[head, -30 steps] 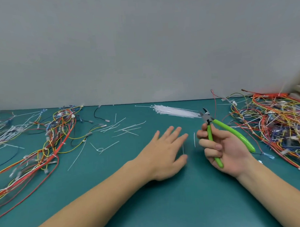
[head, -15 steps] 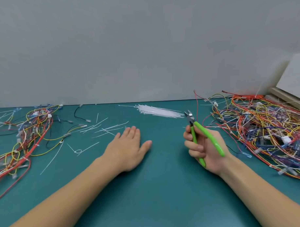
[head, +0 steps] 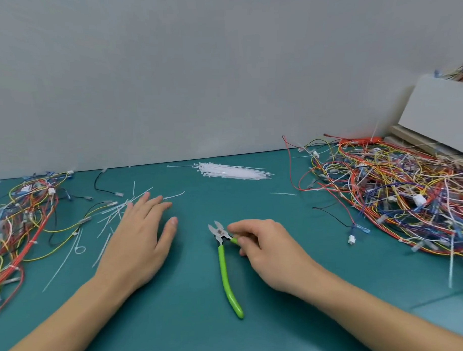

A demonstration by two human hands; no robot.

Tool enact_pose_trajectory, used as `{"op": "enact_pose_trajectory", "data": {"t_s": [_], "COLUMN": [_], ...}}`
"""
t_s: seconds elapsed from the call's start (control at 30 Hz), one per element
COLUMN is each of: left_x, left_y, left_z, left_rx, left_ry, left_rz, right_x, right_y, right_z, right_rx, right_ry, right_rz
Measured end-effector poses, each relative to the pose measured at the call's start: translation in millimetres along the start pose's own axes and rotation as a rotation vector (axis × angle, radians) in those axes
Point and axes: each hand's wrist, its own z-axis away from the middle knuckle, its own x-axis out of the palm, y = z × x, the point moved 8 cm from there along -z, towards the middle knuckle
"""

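Observation:
Green-handled side cutters lie on the teal table, jaws pointing away from me. My right hand is palm down over them, and its curled fingertips pinch one handle just behind the metal head; that handle is mostly hidden under the hand. My left hand lies flat on the table to the left, fingers straight, with its fingertips at a scatter of cut white tie ends. A bundle of white zip ties lies at the back centre.
A big tangle of coloured wires fills the right side. A smaller wire pile lies at the left edge. A white box stands at the back right. A grey wall closes the back.
My right hand has come down from holding the cutters upright in the air and laid them on the table. My left hand stays flat on the table. The view has turned right.

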Motion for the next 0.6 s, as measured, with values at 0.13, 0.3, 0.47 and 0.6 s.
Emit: {"op": "enact_pose_trajectory", "data": {"t_s": [0.13,0.3,0.47,0.6], "left_x": [-8,-19,-16,11], "left_y": [7,10,87,114], "left_z": [-1,1,30,47], "left_rx": [0.056,0.053,0.358,0.540], "left_ry": [0.065,0.108,-0.075,-0.271], "left_rz": [0.091,0.129,0.245,0.065], "right_x": [12,7,-87,-202], "right_y": [-10,-9,-4,13], "right_z": [2,-5,-21,-22], "right_rx": [0.017,0.137,0.114,0.025], "right_ry": [-0.035,-0.133,0.205,0.634], "right_rz": [-0.105,-0.368,-0.505,0.133]}}
